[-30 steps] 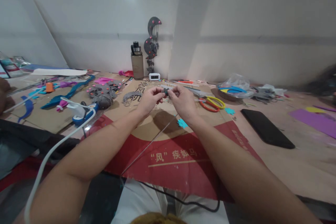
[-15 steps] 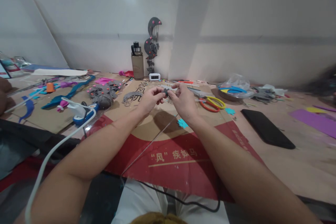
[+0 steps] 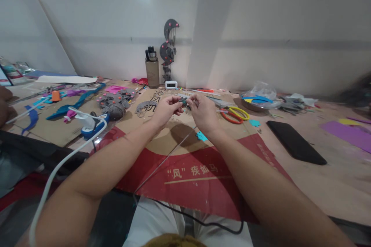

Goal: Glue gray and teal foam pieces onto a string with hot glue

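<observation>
Both my hands meet above the cardboard sheet (image 3: 203,191) in the middle of the table. Between them is a small dark grey-green piece (image 3: 183,101), too small to name. My left hand (image 3: 169,111) pinches its left side with thumb and forefinger. The fingertips of my right hand (image 3: 203,112) close on its right side. From near my right hand a thin grey yarn (image 3: 165,159) slants down toward my lap. A turquoise flower-shaped cutout (image 3: 201,136) lies below my hands. Scissors (image 3: 232,115) with red and yellow handles rest just right of my right hand.
A grey yarn ball (image 3: 116,111) and a blue power strip (image 3: 93,128) with a white cable lie left. Behind stand a bottle (image 3: 152,71), a small clock (image 3: 171,85) and a grey moon-shaped hanging ornament (image 3: 167,52). A black phone (image 3: 295,142) and a bowl (image 3: 256,105) sit right.
My right fingers have shifted slightly on the small piece, and more of it shows between the hands. My left hand has hardly moved.
</observation>
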Demonstrator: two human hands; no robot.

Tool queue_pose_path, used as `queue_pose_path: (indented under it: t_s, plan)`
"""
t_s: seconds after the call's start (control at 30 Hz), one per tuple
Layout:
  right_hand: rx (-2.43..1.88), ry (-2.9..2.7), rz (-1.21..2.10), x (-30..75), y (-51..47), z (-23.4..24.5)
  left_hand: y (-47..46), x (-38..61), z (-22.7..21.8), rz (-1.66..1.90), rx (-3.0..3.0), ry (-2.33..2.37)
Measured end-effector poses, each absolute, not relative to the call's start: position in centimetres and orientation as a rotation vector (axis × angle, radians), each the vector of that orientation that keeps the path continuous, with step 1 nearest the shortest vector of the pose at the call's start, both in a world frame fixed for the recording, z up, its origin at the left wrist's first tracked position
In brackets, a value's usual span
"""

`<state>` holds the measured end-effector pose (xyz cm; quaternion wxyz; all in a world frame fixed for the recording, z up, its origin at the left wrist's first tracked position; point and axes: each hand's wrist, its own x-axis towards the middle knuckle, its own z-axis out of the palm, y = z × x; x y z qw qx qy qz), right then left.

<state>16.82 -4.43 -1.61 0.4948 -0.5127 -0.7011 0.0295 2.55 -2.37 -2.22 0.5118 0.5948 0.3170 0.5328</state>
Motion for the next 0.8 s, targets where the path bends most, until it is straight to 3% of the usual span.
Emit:
queue_pose_path:
  t_s: [0.8]
  plan:
    - [-1.302, -1.686, 0.11, 16.69, -4.5, -1.46, -2.51, 2.51, -2.06, 1.223, 1.535, 0.771]
